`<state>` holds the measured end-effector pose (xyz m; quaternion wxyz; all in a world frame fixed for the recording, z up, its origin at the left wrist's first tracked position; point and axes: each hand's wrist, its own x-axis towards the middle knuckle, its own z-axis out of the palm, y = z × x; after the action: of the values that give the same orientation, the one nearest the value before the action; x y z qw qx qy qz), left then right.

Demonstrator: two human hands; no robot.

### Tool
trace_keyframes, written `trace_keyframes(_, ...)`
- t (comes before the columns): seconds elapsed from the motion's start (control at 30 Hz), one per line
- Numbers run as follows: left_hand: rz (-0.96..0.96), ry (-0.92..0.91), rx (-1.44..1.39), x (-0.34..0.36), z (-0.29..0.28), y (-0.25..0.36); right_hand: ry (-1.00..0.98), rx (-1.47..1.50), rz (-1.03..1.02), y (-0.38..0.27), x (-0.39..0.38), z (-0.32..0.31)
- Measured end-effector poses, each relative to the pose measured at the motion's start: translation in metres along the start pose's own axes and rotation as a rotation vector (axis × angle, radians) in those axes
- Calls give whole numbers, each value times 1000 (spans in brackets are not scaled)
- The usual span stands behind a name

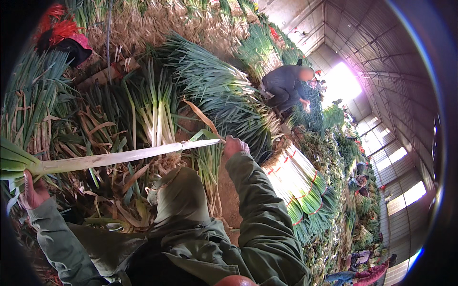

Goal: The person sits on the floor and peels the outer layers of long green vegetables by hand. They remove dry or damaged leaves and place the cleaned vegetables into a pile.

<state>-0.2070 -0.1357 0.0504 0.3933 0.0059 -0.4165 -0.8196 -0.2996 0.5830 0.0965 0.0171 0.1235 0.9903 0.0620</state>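
A long green onion (109, 159) with a thick white stalk stretches across in front of me, its green leaves at the far left. My left hand (34, 193) is closed round it just below the leaves. At the thin white end, the fingers of my right hand (236, 145) are closed; their tips are partly hidden. A dry brown leaf (202, 114) and a loose green strip (205, 135) run toward those fingers. Beneath the stalk, a small bunch of green onions (160, 117) stands upright in front of my covered knee (182, 193).
Heaped green onions (210, 81) lie ahead, and a bundle tied with red bands (298, 178) is to my right. Dry leaves (129, 209) litter the ground by my knee. Another person (286, 86) crouches farther off. A dark and pink item (71, 47) lies at the upper left.
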Motion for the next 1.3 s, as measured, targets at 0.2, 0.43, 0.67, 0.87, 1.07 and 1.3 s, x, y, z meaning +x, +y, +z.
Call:
trace_keyframes(0.2, -26, 8, 29, -11, 12, -3, -39, 7, 37, 5, 2, -4)
trace_keyframes(0.43, 41, -56, 32, -26, 32, -3, 13, -17, 116, 27, 17, 12)
trace_keyframes(0.67, 143, 210, -103, 64, -124, 106, -43, -102, 420, 228, -3, 71)
trace_keyframes(0.87, 58, 252, -198, 115, -278, 192, 68, 159, 275, 158, -31, 81)
trace_keyframes(1.07, -194, -56, -276, 85, -191, 168, -58, 439, -257, -71, -56, -2)
trace_keyframes(1.3, 52, 186, -49, 15, -25, 106, -661, 336, -1025, -278, -163, 22)
